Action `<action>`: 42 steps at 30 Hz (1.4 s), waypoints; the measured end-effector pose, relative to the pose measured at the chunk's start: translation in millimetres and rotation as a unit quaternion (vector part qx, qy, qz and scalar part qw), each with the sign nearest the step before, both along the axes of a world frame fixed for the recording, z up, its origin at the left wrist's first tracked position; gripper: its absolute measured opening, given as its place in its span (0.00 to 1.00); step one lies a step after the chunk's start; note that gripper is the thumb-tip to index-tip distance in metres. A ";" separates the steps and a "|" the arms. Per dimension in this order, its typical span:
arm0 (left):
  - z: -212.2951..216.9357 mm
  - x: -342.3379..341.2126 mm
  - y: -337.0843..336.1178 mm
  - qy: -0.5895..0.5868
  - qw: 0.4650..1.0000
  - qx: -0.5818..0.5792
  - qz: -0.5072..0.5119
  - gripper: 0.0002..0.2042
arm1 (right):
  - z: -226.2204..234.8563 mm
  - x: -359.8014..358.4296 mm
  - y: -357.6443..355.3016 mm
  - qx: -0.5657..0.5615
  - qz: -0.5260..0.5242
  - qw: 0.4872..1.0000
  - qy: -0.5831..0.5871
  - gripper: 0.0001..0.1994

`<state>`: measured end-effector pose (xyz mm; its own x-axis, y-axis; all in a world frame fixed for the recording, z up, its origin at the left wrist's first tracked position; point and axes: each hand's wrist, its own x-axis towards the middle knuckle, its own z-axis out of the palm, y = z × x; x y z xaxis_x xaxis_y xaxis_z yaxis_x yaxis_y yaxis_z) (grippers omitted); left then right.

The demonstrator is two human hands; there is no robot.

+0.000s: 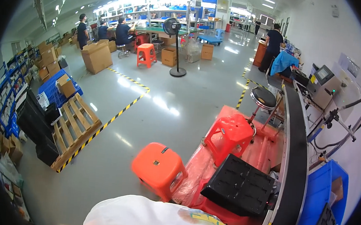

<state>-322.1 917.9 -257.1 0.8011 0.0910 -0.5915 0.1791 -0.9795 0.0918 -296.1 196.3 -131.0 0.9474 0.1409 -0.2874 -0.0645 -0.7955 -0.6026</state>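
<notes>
Neither of your hands shows in this view, so I cannot tell their grip. Near you, right of centre, a black compartmented tray [239,184] rests on what looks like a red stool, just left of the black conveyor belt [295,162]. An orange stool [158,168] stands to its left.

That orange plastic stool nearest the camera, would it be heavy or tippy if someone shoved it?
The orange stool looks like thin moulded plastic, so probably light. Its splayed legs suggest it resists tipping. On the glossy floor it would likely slide.
</notes>
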 end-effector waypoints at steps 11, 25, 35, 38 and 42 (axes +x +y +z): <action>-26.0 41.0 57.0 -0.083 0.994 -0.054 -0.049 0.19 | -5.4 80.4 63.8 -0.026 0.042 0.998 -0.028 0.16; -86.3 121.8 8.9 -0.187 0.960 -0.170 -0.119 0.19 | 26.2 181.5 64.8 -0.107 0.076 0.990 -0.051 0.16; -84.7 160.5 -32.3 -0.235 0.927 -0.206 -0.208 0.18 | 16.8 190.2 49.7 -0.108 0.062 0.991 -0.053 0.16; -80.2 156.9 -43.6 -0.248 0.915 -0.209 -0.239 0.18 | 8.5 175.7 44.9 -0.099 0.054 0.992 -0.057 0.16; -74.5 123.1 -63.7 -0.267 0.904 -0.216 -0.256 0.18 | 6.5 157.7 42.7 -0.093 0.068 0.992 -0.060 0.16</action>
